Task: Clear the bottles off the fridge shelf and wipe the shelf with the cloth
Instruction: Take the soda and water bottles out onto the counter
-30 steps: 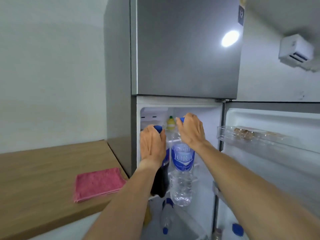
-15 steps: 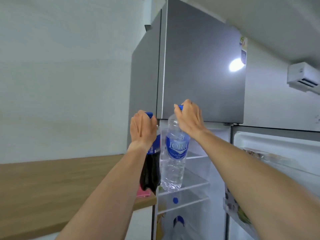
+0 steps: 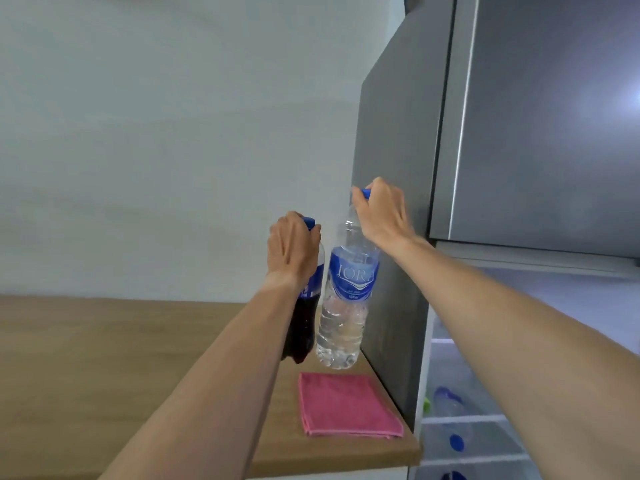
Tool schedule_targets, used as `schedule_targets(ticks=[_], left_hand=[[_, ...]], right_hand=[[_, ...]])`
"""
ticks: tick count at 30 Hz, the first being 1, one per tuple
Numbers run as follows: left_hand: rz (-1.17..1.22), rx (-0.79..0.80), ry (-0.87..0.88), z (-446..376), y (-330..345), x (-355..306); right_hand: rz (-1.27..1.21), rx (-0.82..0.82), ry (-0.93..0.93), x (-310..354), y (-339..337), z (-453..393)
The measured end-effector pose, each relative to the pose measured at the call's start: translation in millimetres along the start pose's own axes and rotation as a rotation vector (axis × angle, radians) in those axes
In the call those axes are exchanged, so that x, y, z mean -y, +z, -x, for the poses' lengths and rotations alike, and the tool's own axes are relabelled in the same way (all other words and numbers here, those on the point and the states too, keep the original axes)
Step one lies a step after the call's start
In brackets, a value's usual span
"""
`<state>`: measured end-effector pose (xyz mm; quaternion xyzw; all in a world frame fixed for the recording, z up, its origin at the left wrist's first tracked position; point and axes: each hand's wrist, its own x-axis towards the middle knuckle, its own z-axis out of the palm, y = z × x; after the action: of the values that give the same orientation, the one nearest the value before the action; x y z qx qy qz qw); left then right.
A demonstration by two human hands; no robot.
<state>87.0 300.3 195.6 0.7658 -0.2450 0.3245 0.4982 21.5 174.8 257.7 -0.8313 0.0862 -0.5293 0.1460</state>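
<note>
Two bottles airborne over counter (image 3: 104,341) | left hand (image 3: 292,249) clenched on cola (image 3: 304,327) neck | right hand (image 3: 381,216) clenched on water (image 3: 343,323) cap | likely full, heavy, slick: support bodies | cloth (image 3: 346,405) below, untouched

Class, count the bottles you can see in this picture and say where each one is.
4, perhaps more hidden: a dark cola bottle in the left hand, a water bottle in the right hand, two bottles inside the fridge.
</note>
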Motion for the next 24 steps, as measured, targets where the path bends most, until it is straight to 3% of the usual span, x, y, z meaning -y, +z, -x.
schedule_targets(ticks=[10, 20, 24], left_hand=[[-0.143, -0.039, -0.090, -30, 9, 74], [-0.246, -0.029, -0.123, -48, 17, 111], [-0.621, -0.059, -0.056, -44, 16, 114]], right_hand=[[-0.036, 0.141, 0.012, -18, 108, -7], [-0.042, 0.171, -0.008, -15, 160, -19], [-0.001, 0.180, -0.012, -18, 163, -14]])
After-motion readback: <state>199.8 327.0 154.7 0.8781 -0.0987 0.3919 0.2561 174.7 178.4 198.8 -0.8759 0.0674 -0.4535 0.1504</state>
